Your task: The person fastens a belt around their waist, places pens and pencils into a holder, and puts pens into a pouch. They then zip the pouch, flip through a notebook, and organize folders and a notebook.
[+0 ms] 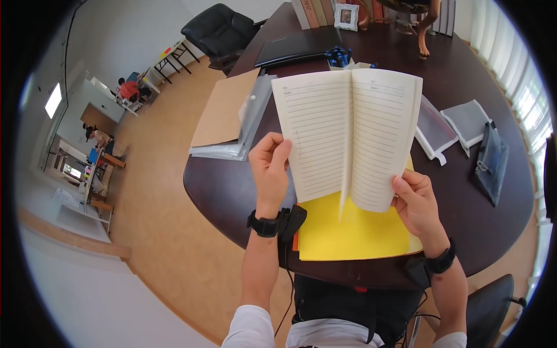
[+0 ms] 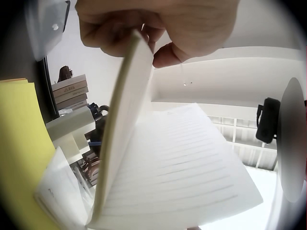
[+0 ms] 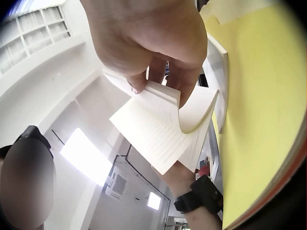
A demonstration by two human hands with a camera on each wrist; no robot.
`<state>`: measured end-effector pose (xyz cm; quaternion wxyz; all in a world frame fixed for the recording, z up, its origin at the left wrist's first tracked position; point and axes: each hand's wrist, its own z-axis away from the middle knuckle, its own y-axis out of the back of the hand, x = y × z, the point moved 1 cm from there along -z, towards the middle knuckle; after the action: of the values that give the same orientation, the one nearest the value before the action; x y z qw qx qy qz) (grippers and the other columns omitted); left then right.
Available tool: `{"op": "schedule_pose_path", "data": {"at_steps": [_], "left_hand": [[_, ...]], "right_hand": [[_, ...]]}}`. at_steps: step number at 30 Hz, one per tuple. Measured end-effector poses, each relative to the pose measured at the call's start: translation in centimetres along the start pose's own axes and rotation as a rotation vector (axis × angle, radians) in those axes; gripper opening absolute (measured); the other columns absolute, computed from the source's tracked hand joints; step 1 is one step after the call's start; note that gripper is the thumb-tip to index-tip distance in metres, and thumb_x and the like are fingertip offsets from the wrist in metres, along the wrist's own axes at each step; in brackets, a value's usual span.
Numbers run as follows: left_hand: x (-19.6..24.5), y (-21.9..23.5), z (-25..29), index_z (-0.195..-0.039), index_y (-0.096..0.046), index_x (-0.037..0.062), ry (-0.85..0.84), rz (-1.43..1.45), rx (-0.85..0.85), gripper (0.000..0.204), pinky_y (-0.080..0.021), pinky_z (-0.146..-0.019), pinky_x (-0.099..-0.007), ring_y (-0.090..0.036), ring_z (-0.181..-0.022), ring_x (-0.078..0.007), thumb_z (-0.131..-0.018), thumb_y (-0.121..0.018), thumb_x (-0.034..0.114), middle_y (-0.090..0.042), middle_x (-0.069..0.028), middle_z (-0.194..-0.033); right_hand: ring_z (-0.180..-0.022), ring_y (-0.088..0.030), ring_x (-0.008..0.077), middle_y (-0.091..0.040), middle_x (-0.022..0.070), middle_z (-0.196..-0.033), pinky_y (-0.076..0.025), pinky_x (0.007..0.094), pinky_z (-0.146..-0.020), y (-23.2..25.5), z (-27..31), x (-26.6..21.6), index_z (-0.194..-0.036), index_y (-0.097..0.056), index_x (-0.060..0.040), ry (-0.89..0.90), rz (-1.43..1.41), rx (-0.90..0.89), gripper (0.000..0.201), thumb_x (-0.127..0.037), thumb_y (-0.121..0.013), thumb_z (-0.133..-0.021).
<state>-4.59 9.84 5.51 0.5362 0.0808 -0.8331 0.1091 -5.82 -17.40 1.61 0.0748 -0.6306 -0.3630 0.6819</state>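
An opened notebook [image 1: 316,139] with lined cream pages is held up over the desk, its spine running down the middle. My left hand [image 1: 271,168] pinches the left edge of it between thumb and curled fingers. On the lower right side, my right hand [image 1: 416,200] grips the other half, thumb on the page and fingers behind. From the right wrist view, some pages [image 3: 153,124] curve away from that hand. Under the notebook, a yellow sheet or folder [image 1: 354,235] lies at the desk's near edge, partly hidden.
The dark desk [image 1: 220,185] carries a brown folder in clear sleeves [image 1: 223,110] at left and a black laptop [image 1: 301,49] behind. Blue pens [image 1: 338,56] stand beyond the notebook. Mesh pouches [image 1: 467,122] and a dark zip pouch [image 1: 492,162] lie at right. Books [image 1: 316,13] line the back.
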Motion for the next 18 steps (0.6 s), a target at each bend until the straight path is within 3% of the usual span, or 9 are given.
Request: {"op": "schedule_pose_path", "data": {"at_steps": [3,6,9,12,15,18], "left_hand": [[-0.2,0.4,-0.1,-0.086,-0.06,0.0018,-0.008,-0.022,-0.048,0.012,-0.028,-0.052,-0.0195,-0.042,-0.058,0.0,-0.097,-0.055,0.005,-0.057,0.0048,-0.07],[0.8,-0.7,0.0,-0.096,-0.058,0.001,-0.015,0.003,0.032,0.005,-0.031,-0.053,-0.0191,-0.046,-0.062,-0.0005,-0.096,-0.053,0.002,-0.06,0.0021,-0.079],[0.7,-0.8,0.1,-0.105,-0.056,0.0,-0.033,0.048,0.048,0.01,-0.033,-0.055,-0.0189,-0.049,-0.066,-0.0011,-0.096,-0.051,0.0,-0.06,0.0001,-0.085],[0.5,-1.1,-0.1,-0.106,-0.057,-0.0011,-0.103,0.043,0.081,0.012,-0.033,-0.055,-0.0193,-0.047,-0.065,-0.001,-0.096,-0.05,-0.001,-0.058,0.0,-0.084],[0.1,-0.5,0.0,-0.107,-0.059,-0.0004,0.01,0.041,0.025,0.013,-0.032,-0.055,-0.0192,-0.045,-0.064,-0.0004,-0.098,-0.049,0.002,-0.055,0.0028,-0.079],[-0.1,0.3,-0.1,-0.106,-0.06,0.0003,-0.009,0.017,-0.016,0.013,-0.031,-0.055,-0.0188,-0.042,-0.064,0.0005,-0.1,-0.05,0.007,-0.057,0.0046,-0.078]], "right_hand": [[-0.101,-0.069,0.0203,-0.069,0.0142,-0.115,-0.057,0.0369,-0.093,0.0,0.0,-0.2,-0.126,-0.061,0.0077,0.035,0.067,0.022,0.031,-0.01,-0.058,-0.101],[-0.101,-0.069,0.0194,-0.07,0.0137,-0.114,-0.057,0.0355,-0.091,-0.1,0.0,-0.5,-0.125,-0.061,0.0078,0.057,0.108,0.045,0.03,-0.01,-0.058,-0.101],[-0.101,-0.069,0.0189,-0.07,0.0136,-0.113,-0.057,0.0344,-0.09,-0.1,0.0,-0.6,-0.125,-0.061,0.0082,0.067,0.122,0.058,0.03,-0.01,-0.059,-0.1],[-0.1,-0.069,0.0189,-0.07,0.014,-0.112,-0.057,0.0333,-0.089,0.0,0.2,-0.5,-0.122,-0.062,0.0088,0.063,0.122,0.04,0.029,-0.01,-0.06,-0.1],[-0.099,-0.069,0.0191,-0.07,0.0146,-0.111,-0.056,0.0325,-0.088,0.1,0.2,-0.4,-0.12,-0.064,0.0094,0.056,0.095,0.01,0.028,-0.01,-0.061,-0.099],[-0.1,-0.068,0.0194,-0.07,0.0151,-0.111,-0.055,0.0324,-0.089,0.1,0.3,-0.3,-0.12,-0.065,0.0097,0.046,0.057,-0.007,0.028,-0.009,-0.061,-0.099]]}}
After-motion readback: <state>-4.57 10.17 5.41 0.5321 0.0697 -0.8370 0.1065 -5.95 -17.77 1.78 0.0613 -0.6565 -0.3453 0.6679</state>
